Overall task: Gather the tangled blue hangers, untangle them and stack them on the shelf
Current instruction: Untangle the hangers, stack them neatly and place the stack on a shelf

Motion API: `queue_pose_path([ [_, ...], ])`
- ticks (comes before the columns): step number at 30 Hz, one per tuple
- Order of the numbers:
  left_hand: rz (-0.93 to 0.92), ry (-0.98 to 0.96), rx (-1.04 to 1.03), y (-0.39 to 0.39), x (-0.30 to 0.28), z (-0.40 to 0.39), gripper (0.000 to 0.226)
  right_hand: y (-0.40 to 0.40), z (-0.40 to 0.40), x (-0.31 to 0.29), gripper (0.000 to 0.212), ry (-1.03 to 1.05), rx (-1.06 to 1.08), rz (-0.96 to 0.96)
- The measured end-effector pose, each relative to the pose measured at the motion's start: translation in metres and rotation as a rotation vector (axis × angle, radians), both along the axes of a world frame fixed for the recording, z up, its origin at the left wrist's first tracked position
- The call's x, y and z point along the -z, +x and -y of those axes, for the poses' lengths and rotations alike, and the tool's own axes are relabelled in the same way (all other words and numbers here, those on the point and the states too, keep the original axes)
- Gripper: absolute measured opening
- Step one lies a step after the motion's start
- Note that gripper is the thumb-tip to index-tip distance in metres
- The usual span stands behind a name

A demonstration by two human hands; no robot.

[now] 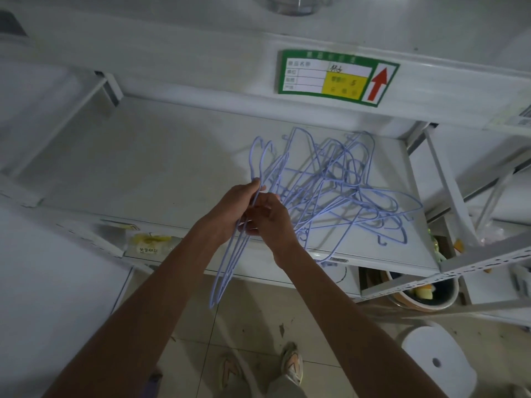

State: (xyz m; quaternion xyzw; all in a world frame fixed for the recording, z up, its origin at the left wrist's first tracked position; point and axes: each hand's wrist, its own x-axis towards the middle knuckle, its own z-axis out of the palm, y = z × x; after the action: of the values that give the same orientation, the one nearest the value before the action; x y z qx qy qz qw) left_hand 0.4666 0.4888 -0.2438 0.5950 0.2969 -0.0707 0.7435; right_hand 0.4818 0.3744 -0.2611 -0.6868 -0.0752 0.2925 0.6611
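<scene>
A tangled heap of light blue wire hangers [342,191] lies on the right half of the white shelf [143,168]. My left hand [232,208] grips a small aligned bunch of blue hangers [230,259]; their hooks point up at the back and their lower ends hang down past the shelf's front edge. My right hand [270,222] sits right beside the left one and pinches the same bunch near its necks. Both hands hover at the left edge of the heap, above the shelf's front.
A green and yellow label with a red arrow [339,79] is stuck on the shelf beam above. Grey shelf posts [448,191] stand to the right. A round bin [422,294] and a white stool [439,360] stand on the tiled floor, near my shoes [291,366].
</scene>
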Motion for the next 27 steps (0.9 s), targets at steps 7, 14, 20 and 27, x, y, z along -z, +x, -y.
queue_pose_path([
  [7, 0.069, -0.042, -0.02, -0.006, 0.004, -0.008, 0.041, -0.003, -0.013, -0.005, 0.018, -0.04, 0.039, 0.033],
  [14, 0.191, 0.043, 0.053, -0.012, 0.016, -0.004, 0.039, 0.0, -0.006, -0.008, 0.016, -0.085, 0.081, -0.008],
  [20, 0.332, 0.103, -0.031, -0.006, 0.016, 0.003, 0.033, 0.02, 0.019, -0.016, 0.022, -0.21, -0.113, -0.064],
  [27, 0.125, -0.034, 0.003, 0.02, 0.014, 0.0, 0.036, 0.075, 0.102, 0.014, 0.018, -0.363, -0.012, -0.271],
])
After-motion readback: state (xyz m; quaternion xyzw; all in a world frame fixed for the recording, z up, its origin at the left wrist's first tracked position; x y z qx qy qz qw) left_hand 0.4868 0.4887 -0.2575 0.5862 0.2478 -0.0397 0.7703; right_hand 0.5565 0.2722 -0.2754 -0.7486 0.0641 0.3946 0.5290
